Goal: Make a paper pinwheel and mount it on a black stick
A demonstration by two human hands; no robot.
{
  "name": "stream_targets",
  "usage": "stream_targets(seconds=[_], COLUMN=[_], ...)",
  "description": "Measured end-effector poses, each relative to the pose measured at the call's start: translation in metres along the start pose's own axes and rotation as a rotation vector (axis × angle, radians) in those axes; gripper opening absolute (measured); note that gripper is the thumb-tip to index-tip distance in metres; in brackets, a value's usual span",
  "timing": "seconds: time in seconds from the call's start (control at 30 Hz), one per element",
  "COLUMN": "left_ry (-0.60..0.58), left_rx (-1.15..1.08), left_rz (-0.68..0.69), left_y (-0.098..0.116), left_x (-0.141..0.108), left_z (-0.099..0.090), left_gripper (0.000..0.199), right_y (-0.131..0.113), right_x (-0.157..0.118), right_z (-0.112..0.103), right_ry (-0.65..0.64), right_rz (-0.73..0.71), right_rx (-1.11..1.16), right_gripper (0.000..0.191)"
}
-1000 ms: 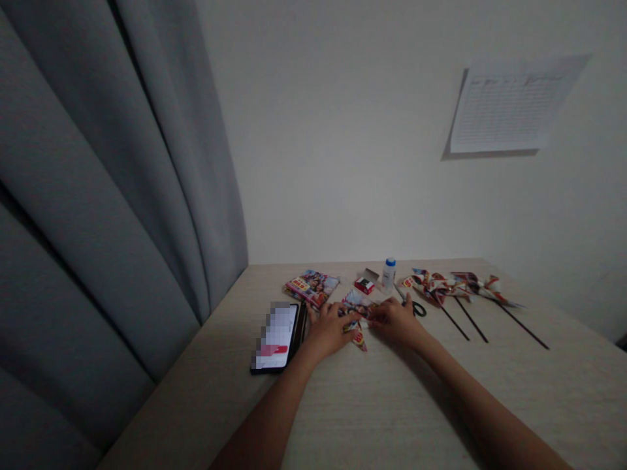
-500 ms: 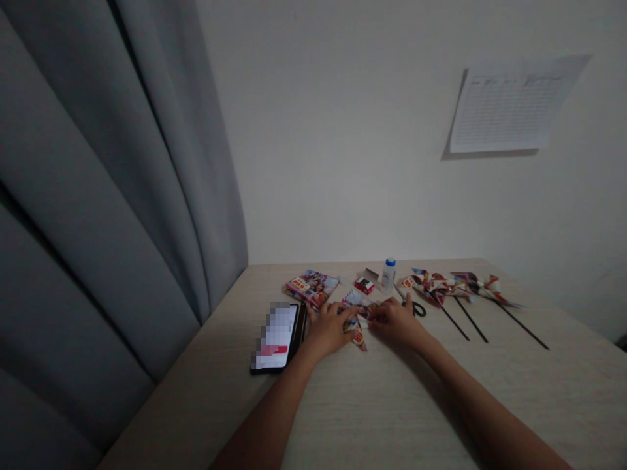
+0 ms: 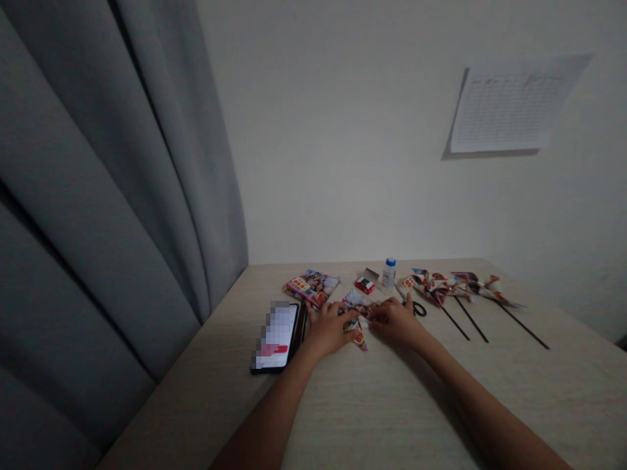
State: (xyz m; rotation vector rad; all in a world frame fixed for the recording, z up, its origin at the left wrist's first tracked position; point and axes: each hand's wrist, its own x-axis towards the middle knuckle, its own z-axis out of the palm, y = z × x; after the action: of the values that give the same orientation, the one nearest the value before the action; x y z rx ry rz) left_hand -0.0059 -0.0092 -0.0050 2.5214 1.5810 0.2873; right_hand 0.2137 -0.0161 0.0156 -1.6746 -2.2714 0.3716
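Observation:
Both my hands are at the middle of the table's far half, holding a folded sheet of glossy printed paper (image 3: 356, 312) between them. My left hand (image 3: 328, 331) grips its lower left side, and a pointed corner sticks out below my fingers. My right hand (image 3: 394, 320) pinches the sheet from the right. My fingers hide the centre of the fold. Just beyond my right hand lie black-handled scissors (image 3: 417, 309).
A phone (image 3: 275, 338) with a pixelated screen and printed sheets (image 3: 312, 288) lie left of my hands. Behind are a glue bottle (image 3: 388, 273) and a small red box (image 3: 364, 284). Paper pinwheels (image 3: 453, 285) on black sticks lie right. A grey curtain (image 3: 108, 196) hangs left.

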Motion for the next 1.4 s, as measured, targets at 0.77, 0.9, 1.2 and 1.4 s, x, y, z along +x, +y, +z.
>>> stream_targets(seconds=[0.77,0.9,1.2,1.4], left_ry=[-0.032,-0.032,-0.044,-0.025], left_rx=[-0.045,-0.042,-0.025,-0.02], left_rz=[-0.015,-0.019,-0.021,-0.019], left_y=[-0.0006,0.0,0.0029,0.0037], left_x=[0.0022,0.0017,0.0001,-0.001], left_z=[-0.0002,-0.0017,-0.0057,-0.0056], left_gripper=[0.047,0.046,0.043,0.042], right_y=[-0.0037,-0.0035,0.0005,-0.0014], right_x=[-0.0008,-0.0013,-0.0006,-0.0013], right_z=[-0.0028,-0.0028,-0.0016,-0.0018], right_ry=[-0.019,-0.014,0.002,-0.011], right_rz=[0.019,0.014,0.008,0.001], right_rx=[-0.029,-0.031,-0.009,-0.015], right_gripper=[0.02,0.02,0.02,0.028])
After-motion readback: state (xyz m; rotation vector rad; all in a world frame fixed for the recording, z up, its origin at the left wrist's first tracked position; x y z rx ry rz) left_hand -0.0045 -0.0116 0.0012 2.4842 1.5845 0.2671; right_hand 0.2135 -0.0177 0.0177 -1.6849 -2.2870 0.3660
